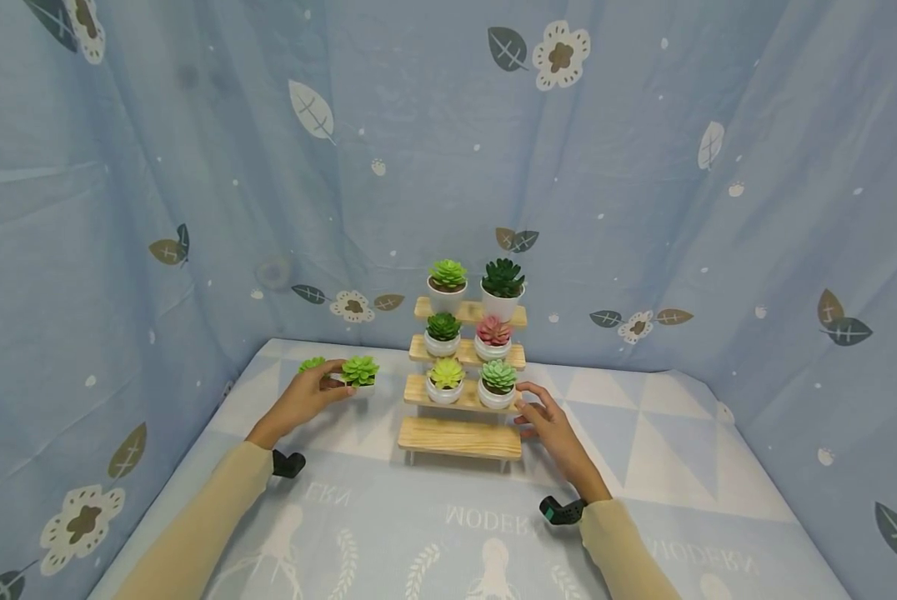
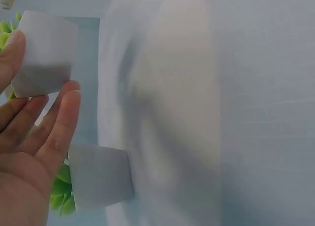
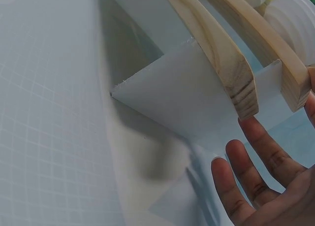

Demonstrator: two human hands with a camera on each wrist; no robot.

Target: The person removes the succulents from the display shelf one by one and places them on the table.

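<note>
- While the left hand pinches a white pot between thumb and fingertips, the bright green succulent in it stands upright, left of the wooden stand and well apart from it; the pot looks raised off the table.
- Just left of that pot is a second succulent, partly hidden by the left hand in the head view; the left wrist view shows its white container upright on the cloth.
- The right hand is at the stand's right end, fingers apart and gently bent, its fingertips touching the ends of the two lower planks rather than wrapping round them.
- On the top plank sit a light green plant and, to its right, a dark green rosette.
- One step down, a deep green plant sits left of a pink one.
- Below these, a yellow-green plant sits left of a pale green one.
</note>
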